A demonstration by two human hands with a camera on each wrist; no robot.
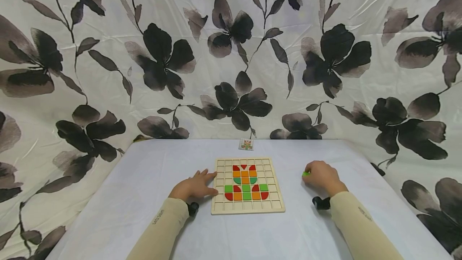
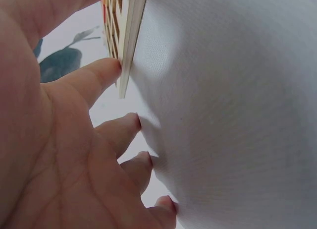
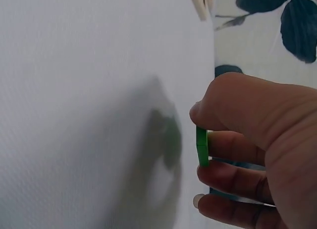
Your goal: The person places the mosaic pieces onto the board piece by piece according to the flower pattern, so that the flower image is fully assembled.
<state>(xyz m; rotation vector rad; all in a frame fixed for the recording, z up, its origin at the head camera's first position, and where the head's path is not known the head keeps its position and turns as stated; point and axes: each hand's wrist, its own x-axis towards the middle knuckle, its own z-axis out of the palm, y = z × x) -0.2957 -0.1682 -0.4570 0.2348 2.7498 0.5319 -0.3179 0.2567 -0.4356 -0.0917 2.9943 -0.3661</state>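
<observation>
Green piece (image 3: 202, 147) half-hidden in right hand (image 1: 322, 177)

Thin green tile (image 3: 202, 146), on edge, just above the tablecloth (image 3: 89, 90).

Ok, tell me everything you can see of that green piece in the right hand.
The green piece is small, flat and thin, bright green, seen edge-on in the wrist view. The right hand pinches it between thumb and fingers, just above the white table and clear of the wooden board. Its outline is hidden by the fingers.
</observation>
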